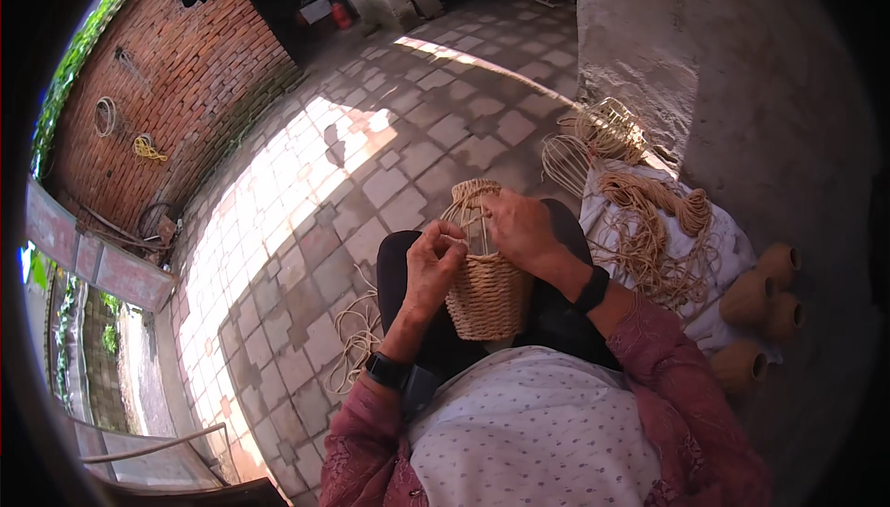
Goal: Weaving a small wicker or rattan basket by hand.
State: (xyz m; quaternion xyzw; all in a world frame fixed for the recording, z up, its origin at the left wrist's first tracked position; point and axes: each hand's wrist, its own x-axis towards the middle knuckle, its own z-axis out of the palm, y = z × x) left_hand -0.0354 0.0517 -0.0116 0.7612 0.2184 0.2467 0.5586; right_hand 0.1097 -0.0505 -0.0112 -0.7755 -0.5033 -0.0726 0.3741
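Observation:
A woven cord basket (486, 299) stands between my knees, its lower body tightly wrapped in tan cord. Above that, open upright ribs lead up to a narrower woven neck (476, 188). At its left side my left hand (436, 261) is closed in a pinch on a thin strand of cord (451, 209) beside the ribs. My right hand (521, 227) is closed at the upper right, fingers curled on the ribs just below the neck; its fingertips are partly hidden. Loose cord (356, 345) trails on the paving beside my left leg.
To my right, tangled cord (654, 238) and a coiled hank lie on a white cloth (732, 246). Several tan clay-coloured pots (746, 297) sit beyond it. Wire-like frames (565, 162) rest near the plaster wall (640, 34). A brick wall (176, 90) stands at the far left.

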